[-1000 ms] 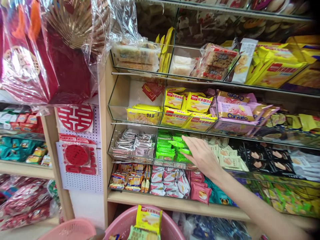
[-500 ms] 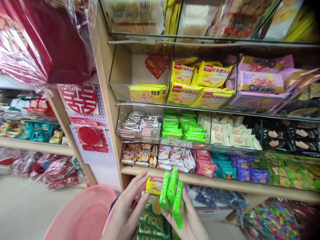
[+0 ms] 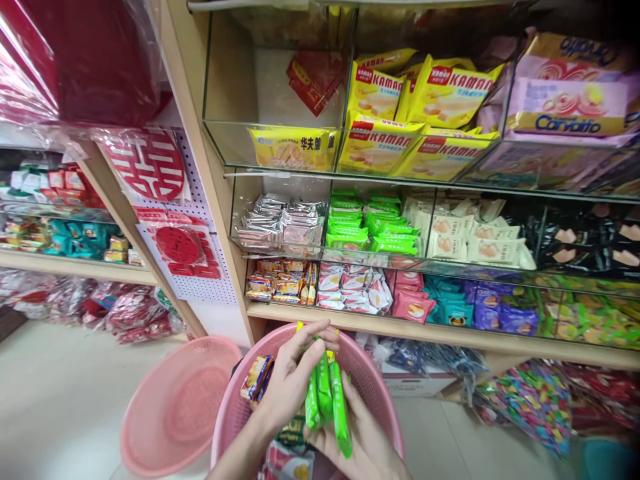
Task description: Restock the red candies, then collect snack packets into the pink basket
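Note:
Three green snack packets [image 3: 325, 393] rest upright side by side in my right hand [image 3: 363, 433], whose fingers are wrapped round them from the right. My left hand [image 3: 295, 367] is at their left, its fingers stretched toward the tops of the packets; whether it touches them is hard to tell. Both hands are over a pink basket [image 3: 390, 407] that holds orange-and-blue packets [image 3: 257, 379], a dark green pack [image 3: 293, 430] and other wrapped snacks. Similar green packets [image 3: 347, 220] lie stacked in a shelf compartment ahead.
Glass-fronted shelves hold yellow KAMAN packs [image 3: 453, 93], silver packets [image 3: 280, 220] and cream packets [image 3: 475, 237]. A second pink basin [image 3: 173, 407] stands on the floor at the left. A bag of colourful sweets [image 3: 533, 400] is at the lower right.
The view has tilted down and more of the pink basket shows. My left hand has moved right and closer to the green packets, which now stand more tightly together.

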Motion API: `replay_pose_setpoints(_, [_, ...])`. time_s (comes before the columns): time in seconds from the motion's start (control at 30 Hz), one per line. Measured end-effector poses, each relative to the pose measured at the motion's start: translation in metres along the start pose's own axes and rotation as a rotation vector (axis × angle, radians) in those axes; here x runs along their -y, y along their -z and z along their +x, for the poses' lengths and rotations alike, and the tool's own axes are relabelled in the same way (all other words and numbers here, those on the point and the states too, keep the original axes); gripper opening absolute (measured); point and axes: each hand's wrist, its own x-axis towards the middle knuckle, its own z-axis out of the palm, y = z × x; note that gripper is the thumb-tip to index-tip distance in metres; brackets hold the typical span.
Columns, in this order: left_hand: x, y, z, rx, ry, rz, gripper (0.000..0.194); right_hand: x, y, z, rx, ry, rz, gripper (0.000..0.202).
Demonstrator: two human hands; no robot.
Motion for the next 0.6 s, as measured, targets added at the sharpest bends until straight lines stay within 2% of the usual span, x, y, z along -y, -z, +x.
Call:
replay_pose_setpoints(0.13, [0.007,-0.001,0.0,-0.053,0.023,-0.056,0.039,0.001,-0.004,0.0,-0.011,-0.017,0.043,0.03])
replay_pose_setpoints(0.27, [0.009,-0.001,-0.001,-0.073,0.043,-0.031,0.035,-0.002,0.003,0.001,0.009,-0.024,0.065,0.031])
replay_pose_setpoints(0.47, [0.011,0.001,-0.006,0.036,0.114,0.107,0.035,-0.007,0.014,0.001,-0.003,-0.019,0.08,0.03])
replay_pose_setpoints(0.6, [0.018,0.003,-0.009,0.019,0.115,0.122,0.037,-0.014,0.014,0.002,-0.078,0.062,0.007,0.03])
